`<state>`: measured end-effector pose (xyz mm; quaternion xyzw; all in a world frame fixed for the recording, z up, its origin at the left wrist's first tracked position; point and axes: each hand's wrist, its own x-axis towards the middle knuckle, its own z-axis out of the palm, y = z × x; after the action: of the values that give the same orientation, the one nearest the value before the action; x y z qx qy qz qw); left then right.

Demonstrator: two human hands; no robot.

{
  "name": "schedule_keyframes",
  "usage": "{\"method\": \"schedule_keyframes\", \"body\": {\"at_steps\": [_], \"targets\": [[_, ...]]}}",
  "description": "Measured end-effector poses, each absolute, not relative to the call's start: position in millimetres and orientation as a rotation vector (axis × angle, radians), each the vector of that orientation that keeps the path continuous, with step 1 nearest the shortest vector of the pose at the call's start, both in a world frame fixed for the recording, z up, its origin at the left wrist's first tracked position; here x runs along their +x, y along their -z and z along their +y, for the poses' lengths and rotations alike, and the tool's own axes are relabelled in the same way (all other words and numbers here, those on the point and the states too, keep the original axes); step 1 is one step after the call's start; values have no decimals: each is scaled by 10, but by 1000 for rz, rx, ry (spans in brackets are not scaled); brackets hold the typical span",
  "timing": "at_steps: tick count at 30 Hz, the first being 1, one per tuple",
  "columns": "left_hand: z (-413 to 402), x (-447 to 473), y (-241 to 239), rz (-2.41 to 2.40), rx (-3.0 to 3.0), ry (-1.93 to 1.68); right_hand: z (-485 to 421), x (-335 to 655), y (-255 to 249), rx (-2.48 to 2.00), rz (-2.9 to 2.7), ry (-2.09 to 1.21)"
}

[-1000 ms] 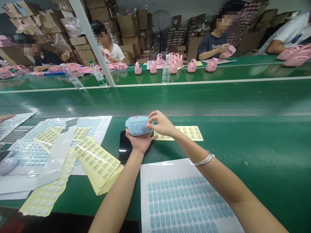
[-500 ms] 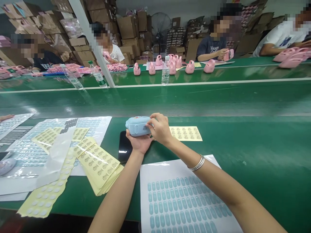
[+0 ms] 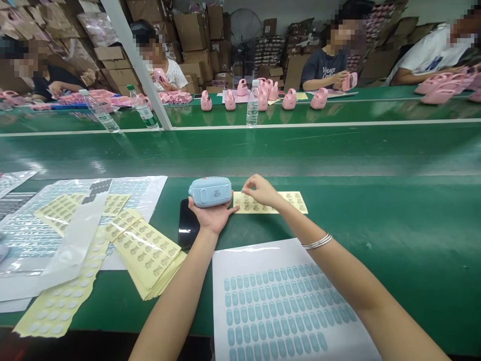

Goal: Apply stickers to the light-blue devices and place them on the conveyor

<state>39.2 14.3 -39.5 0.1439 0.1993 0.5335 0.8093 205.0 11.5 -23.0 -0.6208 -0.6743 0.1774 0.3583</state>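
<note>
My left hand [image 3: 212, 214] cradles a light blue plastic case [image 3: 210, 191] from below, holding it just above the green table. To its right, my right hand [image 3: 259, 190] rests with fingertips pinched on a small yellow label sheet [image 3: 291, 201] lying flat on the table. A black phone [image 3: 187, 229] lies under my left wrist. A white sheet of pale blue oval stickers [image 3: 278, 306] sits in front of me between my forearms.
Yellow label sheets [image 3: 145, 253], a strip of round white dots [image 3: 63, 301] and clear sticker sheets [image 3: 45, 225] cover the left side. A green conveyor belt [image 3: 300, 150] runs across. Beyond it, other people handle pink cases [image 3: 289, 99]; water bottles [image 3: 252, 104] stand there.
My right hand has left the blue case and moved right and down onto the yellow label sheet. My left hand still holds the case, now turned slightly.
</note>
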Motion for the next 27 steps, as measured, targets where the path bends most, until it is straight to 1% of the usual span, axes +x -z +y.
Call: {"method": "schedule_keyframes", "body": {"at_steps": [4,9,12,15,18,22,24,27], "targets": [[136,405,372,454,296,-1139,229,2098,347,-1710,-1817,-592],[125,407,356,489,295,-1134,299,1981,479,-1761,-1817,-558],[133,394,367,483,273,-1126,313,1967,441,-1736,-1806,-481],[141,385,386,471,250,-1109,292,1881,260,-1643,-1752,-337],[130,388,400,462,202,-1104,256,1615,65,-1430,-1714,-174],[96,390,429,411,174,-1127,256,1198,7,-1147,-1830,-57],[91,385,461,438,184,-1114,302,1108,22,-1169,-1811,-174],[108,383,517,483,198,-1098,451,1187,-14,-1280,-1671,-588]]}}
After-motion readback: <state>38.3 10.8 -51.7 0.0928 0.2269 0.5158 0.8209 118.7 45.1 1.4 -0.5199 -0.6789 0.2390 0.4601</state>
